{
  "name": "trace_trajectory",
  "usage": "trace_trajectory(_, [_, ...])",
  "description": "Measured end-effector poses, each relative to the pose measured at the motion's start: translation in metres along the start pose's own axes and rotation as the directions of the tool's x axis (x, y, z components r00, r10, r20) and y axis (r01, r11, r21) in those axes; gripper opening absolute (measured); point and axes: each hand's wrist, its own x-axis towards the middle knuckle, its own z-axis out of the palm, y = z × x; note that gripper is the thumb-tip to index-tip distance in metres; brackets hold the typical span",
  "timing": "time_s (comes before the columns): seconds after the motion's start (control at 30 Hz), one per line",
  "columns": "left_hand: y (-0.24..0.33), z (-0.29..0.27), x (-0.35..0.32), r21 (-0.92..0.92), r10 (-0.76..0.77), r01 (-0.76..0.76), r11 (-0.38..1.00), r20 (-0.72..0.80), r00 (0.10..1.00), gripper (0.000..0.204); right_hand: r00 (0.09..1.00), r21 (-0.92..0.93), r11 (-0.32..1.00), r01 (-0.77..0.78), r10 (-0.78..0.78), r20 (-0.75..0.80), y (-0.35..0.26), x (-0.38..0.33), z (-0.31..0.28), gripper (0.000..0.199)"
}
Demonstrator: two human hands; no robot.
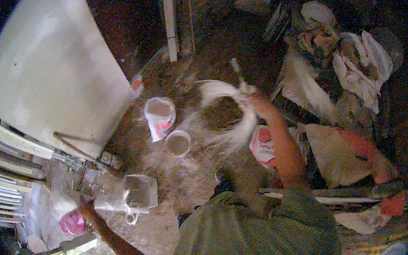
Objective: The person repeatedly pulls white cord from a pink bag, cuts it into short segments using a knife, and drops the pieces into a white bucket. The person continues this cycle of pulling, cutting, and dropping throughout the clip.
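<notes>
My right hand (pixel 260 102) is out in front, closed round a hank of pale fibre (pixel 244 123). The fibre curves in a loop below and left of the fist, its loose ends smeared by motion. A short pale end sticks up beyond the fist. My left hand (pixel 87 209) is low at the left, beside a pink bucket (pixel 72 223) and whitish material. Its fingers are too dark and blurred to read. Between the hands stand an open white bag (pixel 159 110) of powder, a round tub (pixel 178 143) and a squarish pale container (pixel 141 191).
A large pale panel (pixel 53 68) leans at the left, above stacked curved white strips (pixel 4 193). A white-and-red printed sack (pixel 262 146) lies beside my right forearm. Crumpled sacks (pixel 362 68) heap at the far right. A long pale strip (pixel 326 199) lies at the near right.
</notes>
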Motion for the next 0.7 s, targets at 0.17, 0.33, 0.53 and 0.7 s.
trace_trajectory(0.17, [0.040,0.010,0.004,-0.273,-0.273,0.214,0.938,-0.198,0.942,0.045,0.932,-0.410,0.912,-0.026,-0.126,-0.339,-0.053,0.005,-0.240,0.017])
trace_trajectory(0.33, [0.059,-0.003,-0.002,-0.331,-0.287,0.196,0.923,-0.250,0.925,0.045,0.822,-0.730,0.639,-0.243,-0.264,-0.505,-0.037,0.043,-0.394,0.018])
trace_trajectory(0.53, [0.076,-0.063,-0.039,-0.396,-0.347,0.198,0.897,-0.350,0.870,0.045,0.824,-0.877,0.362,-0.317,-0.352,-0.444,0.068,0.086,-0.423,0.020])
trace_trajectory(0.7, [0.136,-0.065,-0.057,-0.430,-0.357,0.116,0.895,-0.536,0.765,0.019,0.823,-0.905,0.259,-0.338,-0.385,-0.418,0.133,0.115,-0.386,0.021])
